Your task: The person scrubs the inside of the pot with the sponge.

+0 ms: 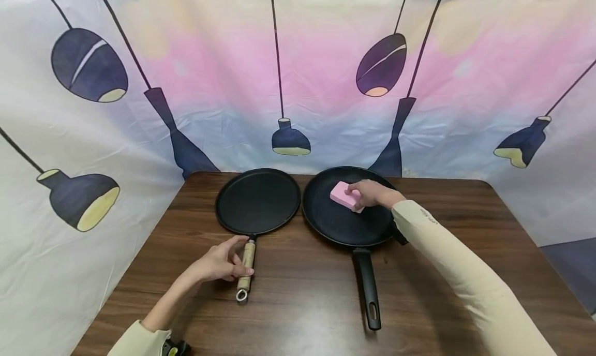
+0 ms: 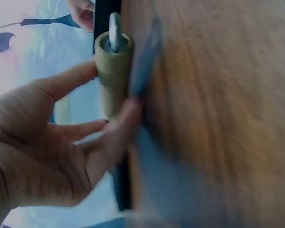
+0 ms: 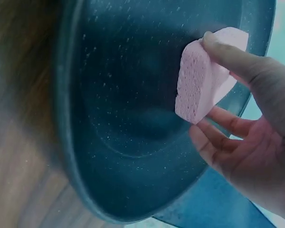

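Pink and porous, a sponge [image 3: 194, 80] is held by my right hand [image 1: 370, 193], thumb on one face and fingers at its lower edge. It sits over the inside of a deep black frying pan [image 1: 326, 224], where small droplets dot the surface in the right wrist view. My left hand [image 1: 216, 260] is at the light wooden handle [image 2: 113, 71] of a flat black crepe pan [image 1: 258, 201], thumb against its side near the ring end and fingers around it, blurred in the left wrist view. Both pans lie side by side.
The frying pan's black handle [image 1: 368, 288] points toward me over the brown wooden table [image 1: 298, 304]. Behind the table hangs a pastel cloth [image 1: 223, 61] printed with dark lamps. A metal ring [image 1: 241, 295] ends the wooden handle.
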A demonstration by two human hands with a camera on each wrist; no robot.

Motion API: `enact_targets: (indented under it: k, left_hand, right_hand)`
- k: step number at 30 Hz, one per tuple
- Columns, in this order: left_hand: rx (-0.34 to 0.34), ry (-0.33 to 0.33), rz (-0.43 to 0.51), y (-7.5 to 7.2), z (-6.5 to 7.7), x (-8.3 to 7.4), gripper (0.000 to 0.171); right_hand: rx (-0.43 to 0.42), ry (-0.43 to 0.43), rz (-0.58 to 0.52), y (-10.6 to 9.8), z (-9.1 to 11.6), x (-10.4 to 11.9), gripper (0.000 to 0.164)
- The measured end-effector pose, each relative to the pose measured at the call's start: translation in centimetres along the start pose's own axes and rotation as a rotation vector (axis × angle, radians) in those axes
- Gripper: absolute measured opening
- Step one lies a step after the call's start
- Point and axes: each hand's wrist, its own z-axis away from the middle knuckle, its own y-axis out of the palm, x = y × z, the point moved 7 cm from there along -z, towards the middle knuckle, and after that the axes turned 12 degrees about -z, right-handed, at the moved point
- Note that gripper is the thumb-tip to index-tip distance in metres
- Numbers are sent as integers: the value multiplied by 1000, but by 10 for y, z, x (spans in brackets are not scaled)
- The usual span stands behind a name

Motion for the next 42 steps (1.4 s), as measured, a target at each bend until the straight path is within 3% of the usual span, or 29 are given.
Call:
enact_targets:
  k: [4,6,7,9,11,14,16,19,21,22,27,32,38,42]
  left_hand:
    - [-319,92,-386,-8,5,-35,64]
    - [-433,190,-448,-2,6,-61,56]
    - [-439,239,-431,4,5,-75,54]
    - [-356,344,-354,23,0,-100,56]
    - [-189,413,-203,49,-7,-122,60]
    - [82,407,64,91,-19,-147,67]
    - [204,348,333,115,-26,-160,67]
    - [292,219,699,140,-30,-175,65]
    - [322,159,872,152,-32,-182,63]
    - [340,136,912,157,-32,-184,63]
    - [431,103,966,170,-39,-191,61]
    - [453,95,1010,172,-45,-189,65]
    - [412,55,969,173,-45,-190,64]
    - [412,39,974,176,-43,-195,61]
  right_hand:
    - [-9,6,-17,2,-3,-1,58]
    - [-14,17,-22,2,-3,-1,58]
    - [-16,23,-31,2,-3,-1,57]
    - [-12,33,-53,2,-3,-1,58]
    - [-6,31,-67,3,-4,-1,58]
    - [-18,-16,-28,3,-5,0,58]
    - [-50,-52,24,1,-7,1,59]
    - [-99,-82,91,-3,-11,4,63]
    - [-127,-74,126,-6,-14,5,65]
    - [-139,-65,148,-7,-16,5,65]
    - [-209,-5,284,-21,-16,-2,63]
    - [-201,59,348,-28,-8,-8,62]
    - [-27,174,363,-39,16,-10,53]
    - [147,270,175,-39,43,-18,52]
